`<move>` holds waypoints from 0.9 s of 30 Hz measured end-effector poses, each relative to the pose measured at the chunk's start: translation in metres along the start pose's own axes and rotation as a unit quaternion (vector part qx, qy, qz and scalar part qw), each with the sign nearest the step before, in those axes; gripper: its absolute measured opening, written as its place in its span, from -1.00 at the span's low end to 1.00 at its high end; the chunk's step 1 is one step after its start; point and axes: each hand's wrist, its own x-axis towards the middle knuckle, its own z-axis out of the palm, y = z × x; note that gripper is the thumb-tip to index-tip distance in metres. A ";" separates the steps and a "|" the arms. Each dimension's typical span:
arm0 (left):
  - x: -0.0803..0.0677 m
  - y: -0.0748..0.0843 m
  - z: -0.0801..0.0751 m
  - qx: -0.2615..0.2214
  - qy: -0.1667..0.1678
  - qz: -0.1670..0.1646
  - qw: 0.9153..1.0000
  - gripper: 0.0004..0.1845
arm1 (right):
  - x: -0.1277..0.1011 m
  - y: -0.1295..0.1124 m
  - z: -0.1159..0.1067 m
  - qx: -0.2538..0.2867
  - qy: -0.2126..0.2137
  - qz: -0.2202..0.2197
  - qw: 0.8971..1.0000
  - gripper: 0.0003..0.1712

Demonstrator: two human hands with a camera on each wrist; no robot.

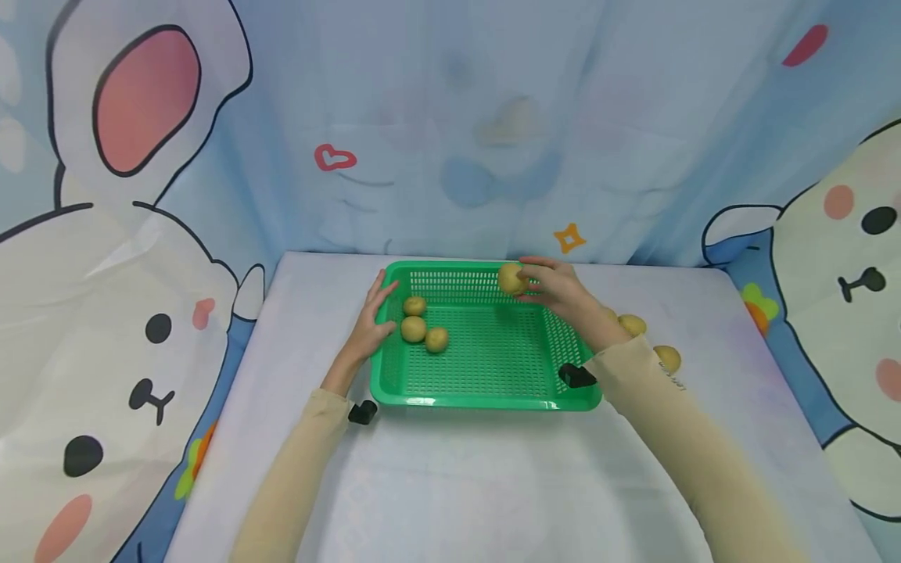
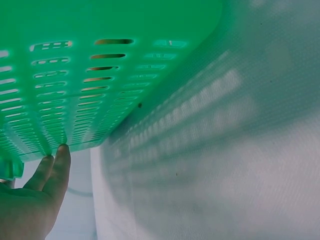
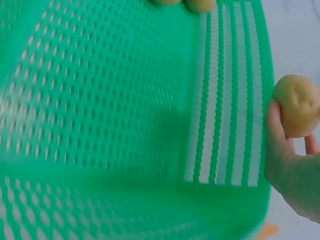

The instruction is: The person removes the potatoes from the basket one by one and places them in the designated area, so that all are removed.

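With right hand (image 1: pixel 558 288), pinches potato (image 1: pixel 510 278) at far side of basket (image 1: pixel 486 403); with left hand (image 1: pixel 367 328) spread alongside, probably steadies it.

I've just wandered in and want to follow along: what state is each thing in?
Green basket: upright on the table, partly filled.
Basket potatoes: three, grouped at its left side.
Held potato: near the basket's far rim.
Loose potatoes: right of the basket, partly hidden.
Left grip: fingers extended, touching the basket.
Right grip: holding the held potato.
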 end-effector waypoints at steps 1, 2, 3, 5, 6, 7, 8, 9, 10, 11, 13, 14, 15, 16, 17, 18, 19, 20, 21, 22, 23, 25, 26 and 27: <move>0.000 0.000 0.000 -0.001 0.001 0.000 1.000 -0.17 | -0.003 -0.002 -0.007 0.006 0.000 -0.001 1.000 -0.36; -0.001 0.000 0.000 -0.002 0.002 0.000 1.000 -0.17 | -0.006 -0.003 -0.014 0.011 0.002 -0.001 1.000 -0.37; -0.001 0.000 0.000 -0.002 0.003 -0.001 1.000 -0.17 | -0.008 -0.005 -0.021 0.017 0.007 0.001 1.000 -0.38; 0.000 0.000 0.000 -0.002 0.003 -0.001 1.000 -0.17 | -0.015 -0.006 -0.035 0.025 0.012 0.004 1.000 -0.37; 0.000 -0.001 0.000 -0.003 0.002 -0.001 1.000 -0.17 | -0.018 -0.007 -0.042 0.026 0.015 0.006 1.000 -0.36; 0.000 -0.001 0.000 -0.003 0.001 -0.001 1.000 -0.17 | -0.021 -0.007 -0.049 0.028 0.019 0.009 0.999 -0.35; 0.000 -0.001 0.000 -0.004 0.000 -0.001 1.000 -0.17 | -0.023 -0.007 -0.056 0.032 0.022 0.013 0.999 -0.33; 0.001 -0.001 0.000 -0.004 -0.001 -0.001 1.000 -0.17 | -0.026 -0.006 -0.062 0.038 0.025 0.017 0.999 -0.32; 0.001 -0.002 0.000 -0.004 -0.002 -0.002 1.000 -0.17 | -0.030 -0.006 -0.069 0.042 0.027 0.022 0.998 -0.31; 0.001 -0.001 0.000 -0.006 -0.002 -0.004 1.000 -0.17 | -0.032 -0.004 -0.075 0.048 0.029 0.026 0.998 -0.31; 0.001 -0.001 -0.001 -0.008 -0.002 -0.005 1.000 -0.17 | -0.037 -0.002 -0.087 0.057 0.037 0.036 0.997 -0.36; 0.000 -0.001 -0.001 -0.009 -0.002 -0.006 1.000 -0.17 | -0.039 -0.001 -0.092 0.063 0.041 0.041 0.996 -0.41; 0.000 -0.001 -0.002 -0.009 -0.002 -0.005 1.000 -0.17 | -0.041 0.001 -0.097 0.070 0.043 0.046 0.996 -0.46; 0.000 -0.001 -0.002 -0.010 -0.001 -0.006 1.000 -0.17 | -0.043 0.002 -0.103 0.076 0.045 0.052 0.995 -0.53; 0.000 -0.001 -0.002 -0.011 -0.001 -0.005 1.000 -0.17 | -0.045 0.005 -0.108 0.082 0.048 0.060 0.994 -0.59; 0.000 -0.001 -0.002 -0.010 -0.002 -0.005 1.000 -0.17 | -0.048 0.007 -0.113 0.086 0.052 0.068 0.993 -0.65; 0.000 -0.002 -0.002 -0.009 -0.003 -0.005 1.000 -0.17 | -0.050 0.010 -0.118 0.094 0.053 0.076 0.991 -0.69; 0.000 -0.002 -0.002 -0.009 -0.005 -0.005 1.000 -0.17 | -0.053 0.014 -0.124 0.099 0.053 0.083 0.990 -0.71; 0.000 -0.001 -0.001 -0.009 -0.006 -0.006 1.000 -0.17 | -0.056 0.018 -0.129 0.100 0.054 0.090 0.990 -0.73; 0.000 -0.002 -0.001 -0.008 -0.007 -0.006 1.000 -0.17 | -0.058 0.023 -0.134 0.095 0.057 0.095 0.989 -0.74; -0.001 -0.002 -0.001 -0.007 -0.008 -0.005 1.000 -0.17 | -0.061 0.028 -0.139 0.086 0.057 0.098 0.990 -0.74; 0.000 -0.002 0.000 -0.008 -0.008 -0.005 1.000 -0.17 | -0.066 0.038 -0.148 0.070 0.059 0.095 0.991 -0.68; 0.000 -0.002 0.000 -0.009 -0.007 -0.006 1.000 -0.18 | -0.068 0.043 -0.152 0.060 0.060 0.096 0.992 -0.63; 0.000 -0.002 0.000 -0.010 -0.005 -0.006 1.000 -0.18 | -0.069 0.047 -0.156 0.048 0.061 0.094 0.993 -0.55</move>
